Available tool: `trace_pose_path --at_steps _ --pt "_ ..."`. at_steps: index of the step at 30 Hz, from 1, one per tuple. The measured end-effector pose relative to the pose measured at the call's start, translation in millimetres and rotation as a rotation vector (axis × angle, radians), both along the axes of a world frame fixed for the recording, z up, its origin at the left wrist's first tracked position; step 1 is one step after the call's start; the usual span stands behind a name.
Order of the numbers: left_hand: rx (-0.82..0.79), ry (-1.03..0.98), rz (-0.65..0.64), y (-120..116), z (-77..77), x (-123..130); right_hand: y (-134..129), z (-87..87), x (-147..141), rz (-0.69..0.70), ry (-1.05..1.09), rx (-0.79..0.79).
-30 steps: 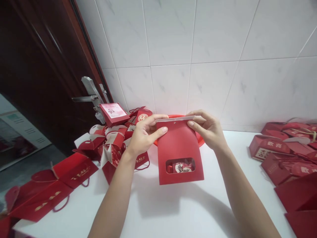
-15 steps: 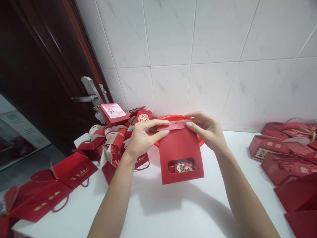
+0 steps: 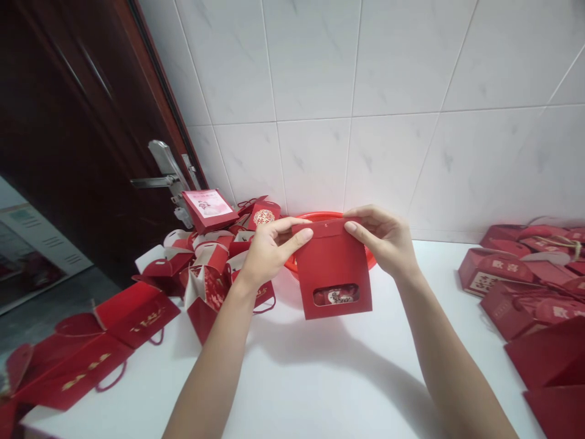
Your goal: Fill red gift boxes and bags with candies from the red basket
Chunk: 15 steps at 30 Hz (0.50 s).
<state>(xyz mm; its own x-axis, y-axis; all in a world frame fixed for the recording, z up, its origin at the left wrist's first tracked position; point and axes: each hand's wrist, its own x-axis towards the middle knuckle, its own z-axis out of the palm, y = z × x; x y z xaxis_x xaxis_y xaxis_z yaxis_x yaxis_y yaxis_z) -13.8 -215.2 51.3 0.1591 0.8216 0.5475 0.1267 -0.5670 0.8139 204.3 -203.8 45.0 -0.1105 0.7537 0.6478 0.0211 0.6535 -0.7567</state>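
A red paper gift bag hangs upright above the white table, its top flap folded. Through the rounded window near its bottom, red wrapped pieces with white labels show. My left hand pinches the top left corner between thumb and fingers. At the top right corner my right hand pinches it the same way. Behind the bag stands an orange-red plastic basket, mostly hidden by the bag and hands.
Several red gift boxes crowd the left, with more boxes along the table's left edge. On the right sit further red boxes. A tiled wall rises behind the white table; a dark door is at left.
The bag has tilted, so its lower edge sits higher. Its top flap now lies flat against the front instead of showing as a lighter raised strip. Both hands keep their grip.
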Motion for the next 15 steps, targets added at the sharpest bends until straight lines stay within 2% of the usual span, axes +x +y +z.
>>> trace_pose_path --at_steps 7,15 --pt "0.059 0.011 0.078 -3.6 -0.5 4.6 -2.0 3.2 -1.3 0.197 0.004 -0.189" --pt "0.033 0.053 0.066 -3.5 -2.0 5.5 -2.1 4.4 -0.9 0.192 0.015 -0.203"
